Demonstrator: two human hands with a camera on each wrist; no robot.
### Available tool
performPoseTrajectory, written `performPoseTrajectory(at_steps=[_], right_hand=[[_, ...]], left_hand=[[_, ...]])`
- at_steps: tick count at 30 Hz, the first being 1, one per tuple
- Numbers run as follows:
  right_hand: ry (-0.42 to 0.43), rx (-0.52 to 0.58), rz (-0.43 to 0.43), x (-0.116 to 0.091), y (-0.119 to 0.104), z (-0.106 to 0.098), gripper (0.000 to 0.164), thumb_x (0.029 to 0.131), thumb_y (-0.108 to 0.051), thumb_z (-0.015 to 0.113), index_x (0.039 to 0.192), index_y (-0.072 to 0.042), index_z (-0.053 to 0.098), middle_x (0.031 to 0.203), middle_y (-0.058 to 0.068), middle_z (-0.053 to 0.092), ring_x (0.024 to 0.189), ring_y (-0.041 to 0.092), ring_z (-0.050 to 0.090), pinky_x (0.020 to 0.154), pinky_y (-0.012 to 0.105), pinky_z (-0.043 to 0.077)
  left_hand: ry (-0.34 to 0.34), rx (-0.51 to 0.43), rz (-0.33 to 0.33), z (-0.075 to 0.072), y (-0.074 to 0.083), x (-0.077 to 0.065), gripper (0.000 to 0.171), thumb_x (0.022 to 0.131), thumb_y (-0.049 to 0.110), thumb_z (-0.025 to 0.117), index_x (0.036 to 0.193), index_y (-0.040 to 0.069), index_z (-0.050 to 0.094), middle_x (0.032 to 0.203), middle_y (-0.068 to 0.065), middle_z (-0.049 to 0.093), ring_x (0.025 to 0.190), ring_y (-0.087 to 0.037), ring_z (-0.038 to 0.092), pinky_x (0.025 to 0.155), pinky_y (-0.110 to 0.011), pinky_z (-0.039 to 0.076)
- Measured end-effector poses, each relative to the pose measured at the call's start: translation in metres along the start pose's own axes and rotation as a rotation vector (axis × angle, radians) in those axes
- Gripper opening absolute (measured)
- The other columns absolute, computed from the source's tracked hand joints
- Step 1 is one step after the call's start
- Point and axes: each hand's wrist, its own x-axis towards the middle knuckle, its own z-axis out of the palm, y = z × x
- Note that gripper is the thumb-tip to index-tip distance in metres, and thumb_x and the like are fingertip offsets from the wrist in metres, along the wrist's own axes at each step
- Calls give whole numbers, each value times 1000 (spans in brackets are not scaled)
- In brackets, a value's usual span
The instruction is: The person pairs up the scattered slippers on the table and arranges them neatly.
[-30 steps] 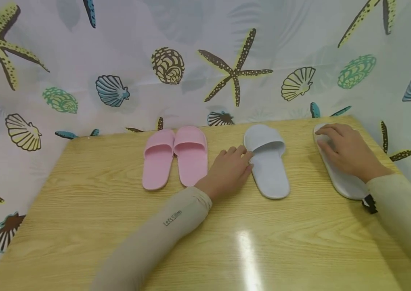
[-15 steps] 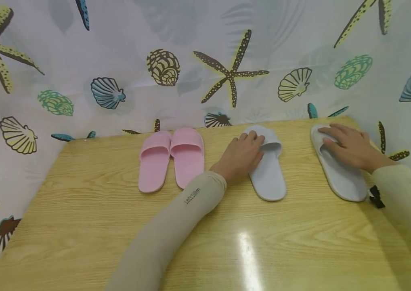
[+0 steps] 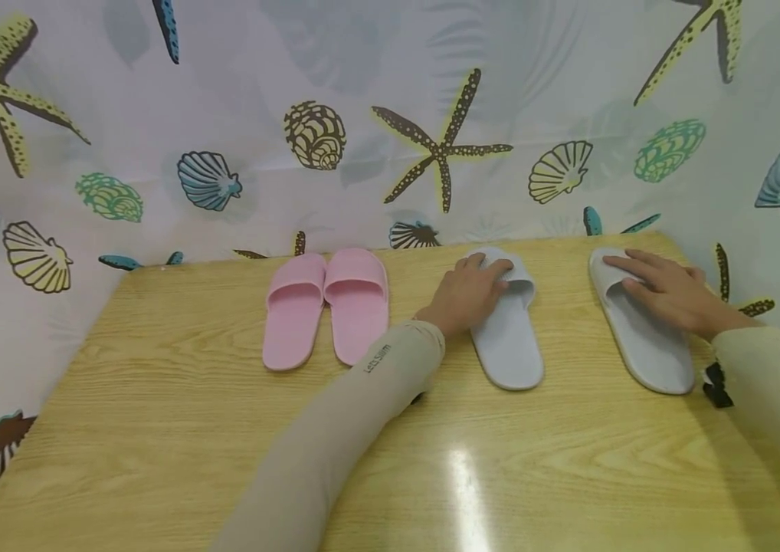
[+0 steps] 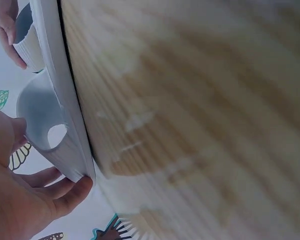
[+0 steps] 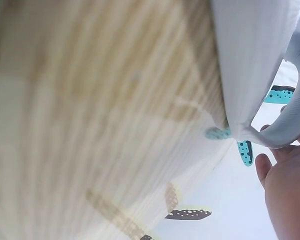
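- The left hand [image 3: 466, 295] has just come forward from the side edge of one flat, white, soft-looking, wide-strapped slipper [image 3: 514, 356] onto its front; in the left wrist view its thumb and fingers take the strap and sole edge from opposite sides, a light grasp.
- The right hand [image 3: 676, 295] has spread its fingers further across the strap of the matching white slipper [image 3: 662, 353], which lies beneath it; I cannot tell whether it is gripping or only resting there.
- Each white slipper now has a hand on it, so the work seems to be at the point of taking hold; both lie flat on the pale wood-grained worktop [image 3: 190, 429], apart from each other, with no clear shift.
- Left of the left hand, two pink wide-strapped slippers [image 3: 362, 322] sit side by side, untouched.
- Writing: small dark lettering [image 3: 377, 359] on the beige left sleeve [image 3: 321, 445], just behind that hand, seems to read "LetsSlim", though it is blurred. I can make out no brand on any slipper.
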Motion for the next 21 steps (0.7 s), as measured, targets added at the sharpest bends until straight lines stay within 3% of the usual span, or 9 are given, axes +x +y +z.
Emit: performPoseTrajectory(at_steps=[13, 17, 21], right_hand=[[40, -54, -31, 2, 4, 5, 50, 110, -35, 31, 158, -24, 27, 155, 28, 29, 134, 60, 28, 92, 71, 20], [56, -40, -46, 4, -1, 6, 51, 110, -34, 31, 159, -21, 24, 154, 29, 29, 132, 60, 28, 92, 70, 19], [67, -25, -37, 4, -6, 7, 51, 110, -34, 29, 159, -20, 24, 152, 30, 30, 131, 60, 29, 93, 69, 18]], left_hand=[[-48, -146, -84, -4, 3, 4, 44, 104, 41, 44, 147, 33, 42, 150, -11, 44, 137, -26, 46, 108, -44, 44], [-56, -158, -113, -4, 5, 4, 47, 104, 42, 44, 149, 29, 42, 149, -7, 43, 138, -24, 44, 110, -42, 41], [-49, -131, -96, -6, 5, 2, 50, 104, 44, 42, 150, 26, 41, 149, -6, 43, 138, -23, 43, 110, -42, 41]])
